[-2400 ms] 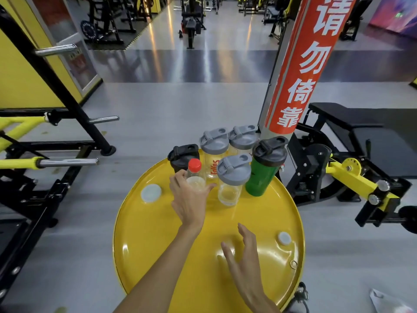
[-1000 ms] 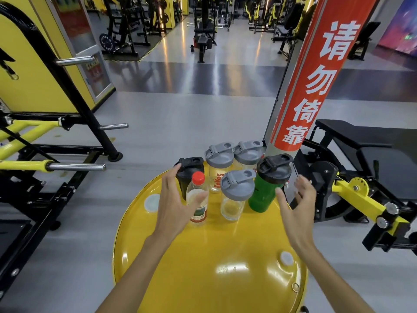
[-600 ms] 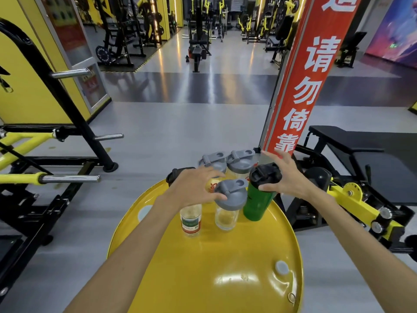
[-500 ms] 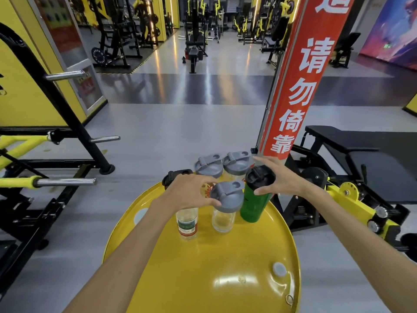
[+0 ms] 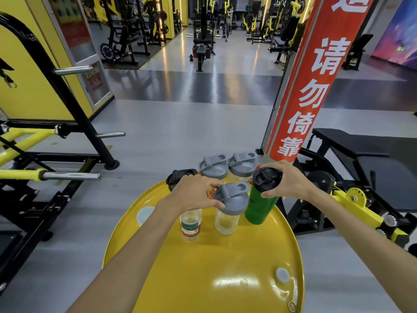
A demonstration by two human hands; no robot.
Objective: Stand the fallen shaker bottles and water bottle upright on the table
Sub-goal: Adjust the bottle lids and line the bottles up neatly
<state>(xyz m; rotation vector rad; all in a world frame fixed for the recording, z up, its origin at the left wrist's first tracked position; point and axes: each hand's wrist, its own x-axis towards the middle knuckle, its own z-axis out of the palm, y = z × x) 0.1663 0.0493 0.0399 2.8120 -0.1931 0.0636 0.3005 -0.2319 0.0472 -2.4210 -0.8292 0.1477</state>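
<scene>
Gym floor behind round yellow table (image 5: pixel 203 279). Near its far edge, all shakers and water bottle (image 5: pixel 191 223) stand upright. Your left hand (image 5: pixel 195 195) caps water bottle; right hand (image 5: pixel 287 180) clamps green shaker (image 5: pixel 259 205). Task looks nearly done; release remains.

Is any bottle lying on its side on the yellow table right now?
No: the green shaker, water bottle and the grey-lidded clear shaker all stand upright on the yellow table.

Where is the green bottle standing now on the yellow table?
The green bottle stands upright at the far right of the yellow table, beside the clear bottle with a grey lid, with the right hand around its black cap.
</scene>
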